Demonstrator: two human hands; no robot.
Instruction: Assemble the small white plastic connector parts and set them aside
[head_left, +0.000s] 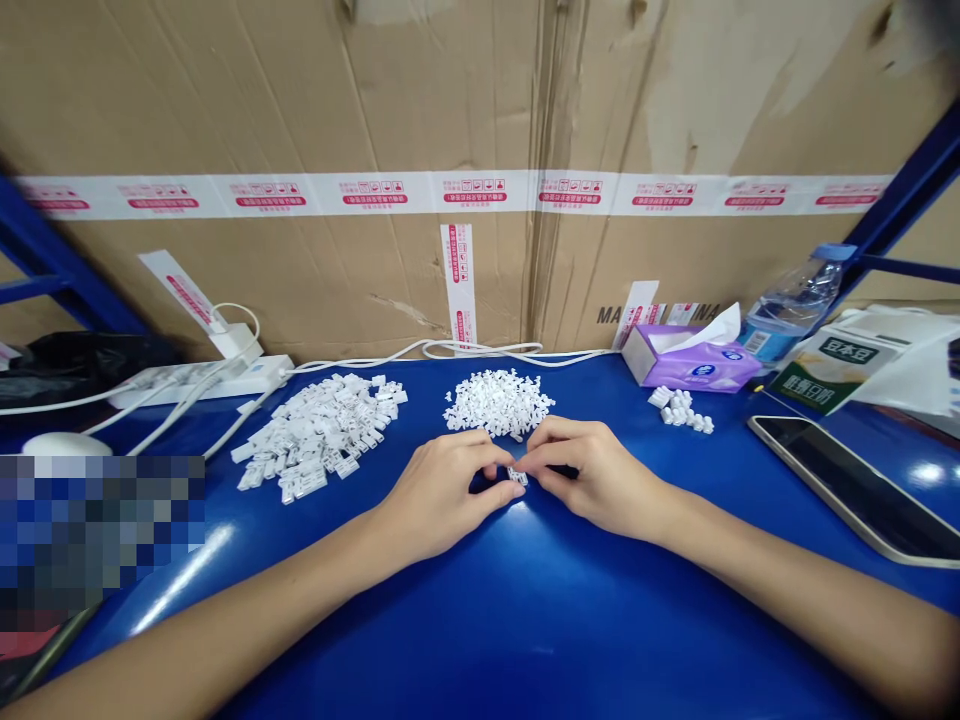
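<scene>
The small white plastic piece point(517, 476) sits just above the glossy blue table point(525, 610), gripped only by fingertips; being so tiny, it could easily slip and skid off. The left hand point(442, 495) and right hand point(592, 475) meet on it, fingers curled close, thumb and forefinger tips pinching it. A dropped piece might vanish into the heap of small white plastic parts point(499, 402) just behind

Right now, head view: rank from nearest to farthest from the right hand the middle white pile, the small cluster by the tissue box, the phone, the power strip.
1. Middle white pile, just behind the right hand.
2. Small cluster, behind and to its right.
3. Phone, farther right.
4. Power strip, far left.
The left hand and right hand pinch a small white part.
</scene>
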